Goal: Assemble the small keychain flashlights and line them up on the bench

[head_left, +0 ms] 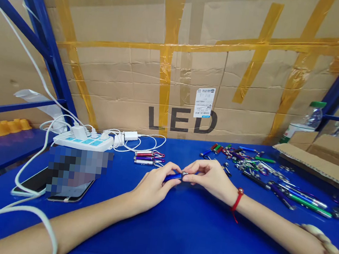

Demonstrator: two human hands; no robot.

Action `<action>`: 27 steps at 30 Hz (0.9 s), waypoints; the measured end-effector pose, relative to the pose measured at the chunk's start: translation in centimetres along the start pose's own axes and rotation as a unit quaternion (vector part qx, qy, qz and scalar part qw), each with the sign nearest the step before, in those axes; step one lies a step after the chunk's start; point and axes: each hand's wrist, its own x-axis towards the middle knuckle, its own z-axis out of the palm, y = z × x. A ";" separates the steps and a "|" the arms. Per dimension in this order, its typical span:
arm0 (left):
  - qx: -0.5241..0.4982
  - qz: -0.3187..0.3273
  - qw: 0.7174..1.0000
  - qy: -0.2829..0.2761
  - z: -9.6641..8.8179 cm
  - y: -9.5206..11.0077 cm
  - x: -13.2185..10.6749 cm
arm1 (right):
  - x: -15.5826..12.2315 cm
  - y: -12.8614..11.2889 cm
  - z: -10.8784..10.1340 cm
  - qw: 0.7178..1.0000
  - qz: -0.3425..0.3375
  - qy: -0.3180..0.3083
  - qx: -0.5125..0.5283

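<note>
My left hand [154, 184] is closed round a small blue metal tube, which looks like a mini flashlight [172, 177]. At its right end is a silver end cap [184, 174], pinched between the thumb and fingertips of my right hand [211, 179]. Both hands meet just above the blue tabletop, fingertips nearly touching. Slightly beyond my left hand, several finished-looking mini flashlights [144, 162] in red, purple and silver lie in a row with carabiner clips on their ends. How the cap sits on the tube is partly hidden by my fingers.
A heap of loose flashlight parts and clips [250, 164] spreads over the right side, with longer coloured tubes [304, 199] nearer me. To the left are a power strip [86, 140], white cables and phones [72, 191]. An open carton [320, 159] and a bottle [305, 121] stand at right.
</note>
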 end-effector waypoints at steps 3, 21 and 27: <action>-0.009 -0.001 1.000 -0.001 0.0 0.1 -0.1 | 0.0 -0.2 0.0 1.000 0.011 0.011 -0.004; -0.013 0.034 0.999 0.012 0.0 0.0 -0.6 | -0.2 -0.4 -0.3 0.998 -0.015 -0.052 -0.031; 0.019 0.128 0.992 -0.005 -0.5 0.2 -0.7 | -0.2 -0.5 -0.3 0.992 0.067 -0.100 0.037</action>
